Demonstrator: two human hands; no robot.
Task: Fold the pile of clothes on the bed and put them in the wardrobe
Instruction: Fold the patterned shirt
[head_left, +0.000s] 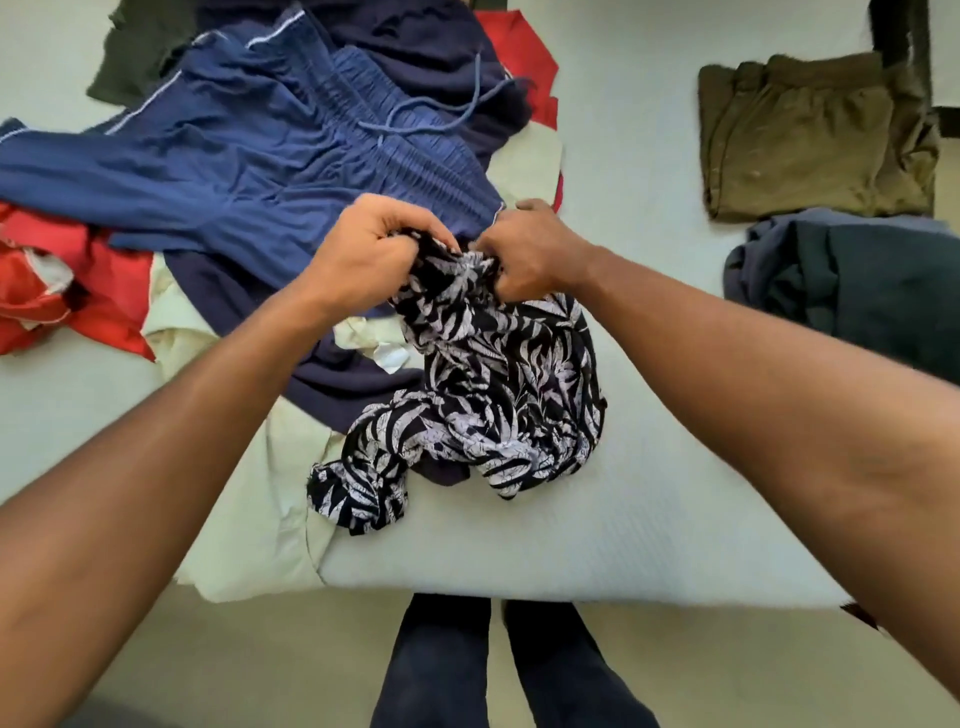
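Head view: my left hand (363, 254) and right hand (530, 254), fingers clenched, grip the print garment (509, 395) on the bed (571, 545); next, spread it flat.

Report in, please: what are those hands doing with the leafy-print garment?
Left hand and right hand both grip print garment up top. Garment crumpled, not yet folded, lower end on bed. Unfolded pile close behind it.
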